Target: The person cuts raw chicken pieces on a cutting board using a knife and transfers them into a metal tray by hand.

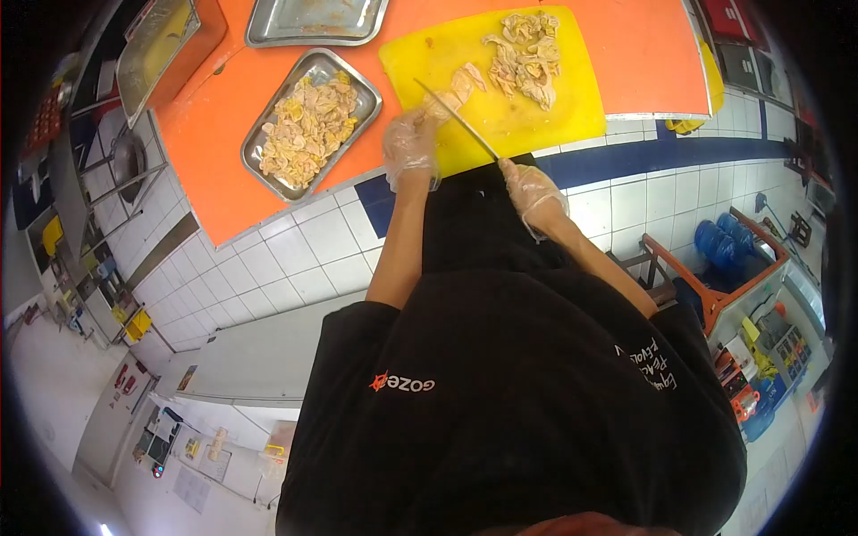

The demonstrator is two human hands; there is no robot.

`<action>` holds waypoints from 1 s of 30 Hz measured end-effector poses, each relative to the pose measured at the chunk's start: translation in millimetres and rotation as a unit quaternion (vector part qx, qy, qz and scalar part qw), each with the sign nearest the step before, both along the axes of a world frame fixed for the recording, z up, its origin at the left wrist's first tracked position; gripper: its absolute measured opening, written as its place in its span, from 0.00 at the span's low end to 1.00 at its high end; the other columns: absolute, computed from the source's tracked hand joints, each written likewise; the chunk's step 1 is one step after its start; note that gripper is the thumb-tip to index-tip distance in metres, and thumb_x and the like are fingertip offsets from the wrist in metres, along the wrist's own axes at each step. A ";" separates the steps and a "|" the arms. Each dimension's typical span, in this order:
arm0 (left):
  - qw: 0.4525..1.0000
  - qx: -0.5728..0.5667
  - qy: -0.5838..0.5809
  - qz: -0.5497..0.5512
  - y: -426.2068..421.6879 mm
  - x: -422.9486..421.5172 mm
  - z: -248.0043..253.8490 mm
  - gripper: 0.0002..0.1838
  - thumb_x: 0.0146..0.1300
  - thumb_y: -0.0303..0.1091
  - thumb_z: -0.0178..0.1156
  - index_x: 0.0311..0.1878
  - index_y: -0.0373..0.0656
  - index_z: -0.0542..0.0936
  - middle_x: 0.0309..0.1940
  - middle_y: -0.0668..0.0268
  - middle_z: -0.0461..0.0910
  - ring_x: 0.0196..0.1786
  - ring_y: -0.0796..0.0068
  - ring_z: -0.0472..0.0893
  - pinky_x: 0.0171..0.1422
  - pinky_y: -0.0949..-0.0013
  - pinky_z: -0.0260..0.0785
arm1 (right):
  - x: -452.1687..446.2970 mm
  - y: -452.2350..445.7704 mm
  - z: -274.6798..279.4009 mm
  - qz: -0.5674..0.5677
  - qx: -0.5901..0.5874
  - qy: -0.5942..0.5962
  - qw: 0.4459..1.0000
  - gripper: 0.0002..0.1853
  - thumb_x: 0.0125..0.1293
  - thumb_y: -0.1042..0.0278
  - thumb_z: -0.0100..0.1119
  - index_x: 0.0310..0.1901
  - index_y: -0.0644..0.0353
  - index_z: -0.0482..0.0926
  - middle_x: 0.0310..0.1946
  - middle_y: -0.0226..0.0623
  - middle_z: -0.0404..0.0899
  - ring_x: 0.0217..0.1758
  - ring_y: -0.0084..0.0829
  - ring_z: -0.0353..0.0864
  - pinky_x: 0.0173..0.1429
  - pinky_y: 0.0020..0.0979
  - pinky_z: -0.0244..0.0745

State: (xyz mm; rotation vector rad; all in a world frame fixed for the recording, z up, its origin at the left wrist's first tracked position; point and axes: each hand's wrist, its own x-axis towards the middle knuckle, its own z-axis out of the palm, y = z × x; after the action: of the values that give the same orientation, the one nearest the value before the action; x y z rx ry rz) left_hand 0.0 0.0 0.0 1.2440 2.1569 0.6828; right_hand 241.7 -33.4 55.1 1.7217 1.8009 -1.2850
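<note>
You have the meat in 3 places: a loose strip (462,82) under your hands, a pile (529,61) toward the far right of the yellow board (572,103), and a heap (308,129) in the small metal tray (364,109) to the left. The strip is pale pinkish beige, thin and soft-edged, lying fairly flat near the left side of the board. The pile looks more crumpled, its floppy folds overlapping, with yellowish patches and browner shading between them. The heap in the tray is made of many small, curled, wrinkled bits, beige to pale pink, with brighter yellow areas at the top and along the right side; it covers most of the tray's bottom.

Your right hand (534,192), in a clear plastic glove, is closed around the handle of the knife (465,121). The blade slants away from you to the left, across the near part of the strip, its tip pointing to the far left. Your left hand (411,147), also gloved, is at the board's left edge with its fingers bent at the near end of the strip; you cannot tell from this view whether they pinch the meat or only press on it.

The board and tray rest on the orange table (210,165). Beyond the tray is a larger metal tray (315,20) with brownish marks on its bottom.
</note>
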 end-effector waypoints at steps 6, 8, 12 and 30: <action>0.999 -0.015 -0.015 -0.024 2.1 1.1 8.5 0.12 0.69 0.40 0.67 0.48 0.44 0.92 0.47 0.50 0.89 0.51 0.47 0.87 0.58 0.51 0.78 | -15.4 -12.3 -29.2 0.159 0.208 0.050 0.964 0.21 0.79 0.71 0.51 0.71 0.62 0.72 0.47 0.60 0.87 0.52 0.56 0.90 0.57 0.54 0.84; 0.999 0.022 0.001 -0.029 0.3 0.1 0.5 0.11 0.69 0.39 0.68 0.46 0.44 0.91 0.46 0.50 0.88 0.49 0.46 0.86 0.55 0.50 0.78 | -45.9 18.0 -20.9 0.158 0.182 0.026 0.970 0.20 0.79 0.69 0.52 0.69 0.62 0.73 0.42 0.57 0.88 0.47 0.57 0.91 0.53 0.55 0.85; 0.997 0.011 0.008 -0.070 1.7 -3.9 5.3 0.11 0.70 0.40 0.68 0.47 0.45 0.92 0.46 0.51 0.89 0.50 0.47 0.87 0.56 0.51 0.79 | -87.6 59.2 -34.8 0.111 0.212 0.069 0.968 0.17 0.80 0.67 0.51 0.65 0.63 0.76 0.38 0.56 0.88 0.42 0.60 0.90 0.47 0.57 0.85; 0.997 -0.018 -0.020 -0.067 -2.7 -0.4 21.1 0.14 0.71 0.42 0.67 0.50 0.44 0.91 0.50 0.49 0.88 0.54 0.46 0.87 0.60 0.50 0.79 | -74.6 68.8 -33.4 0.136 0.204 0.095 0.965 0.17 0.83 0.67 0.45 0.66 0.63 0.72 0.40 0.58 0.87 0.46 0.59 0.89 0.52 0.56 0.84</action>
State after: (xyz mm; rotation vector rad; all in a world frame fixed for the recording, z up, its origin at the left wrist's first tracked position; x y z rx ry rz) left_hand -0.4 -2.7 21.1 1.3319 2.0234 0.6053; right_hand 167.1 35.4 21.7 1.5002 2.4558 -1.0465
